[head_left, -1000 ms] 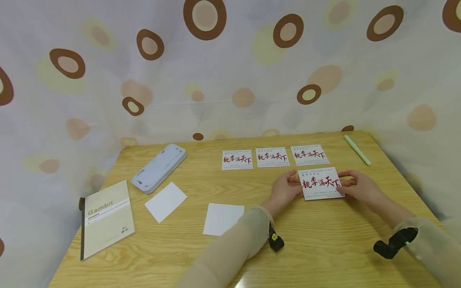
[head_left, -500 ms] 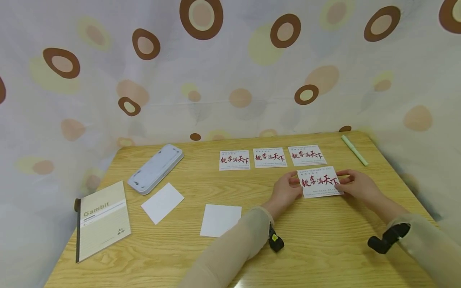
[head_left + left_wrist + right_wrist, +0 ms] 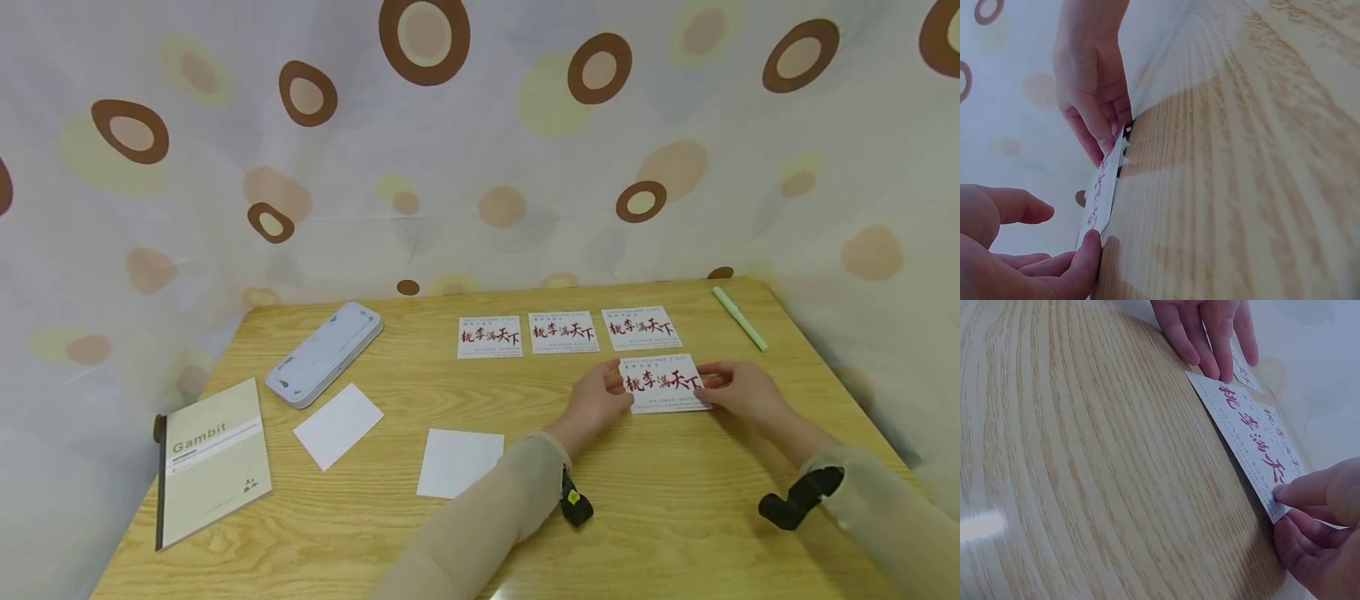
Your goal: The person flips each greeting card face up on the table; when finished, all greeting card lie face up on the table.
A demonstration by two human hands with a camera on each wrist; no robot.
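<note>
A white card with red Chinese characters (image 3: pixel 663 383) lies between the two hands, close over the table. The right hand (image 3: pixel 746 396) pinches its right end, the thumb on the printed face and fingers beneath, as the right wrist view shows. At the opposite end is the left hand (image 3: pixel 596 404); its fingertips touch the card's edge, while in the left wrist view the left thumb (image 3: pixel 1029 207) stands off the card. Just behind, three matching cards form a row: a left one (image 3: pixel 489 337), a middle one (image 3: pixel 564 332) and a right one (image 3: pixel 641 327).
Two blank white cards, one tilted (image 3: pixel 339 426) and one straighter (image 3: pixel 460 463), lie left of the hands. Farther left are a pale pencil case (image 3: pixel 325 354) and a Gambit notebook (image 3: pixel 215 462). A light green pen (image 3: pixel 740 318) rests at the back right, near the patterned curtain (image 3: pixel 480 167).
The card between the hands has come down slightly and looks flatter to the table. Both hands stay at its ends. The head view has shifted a little.
</note>
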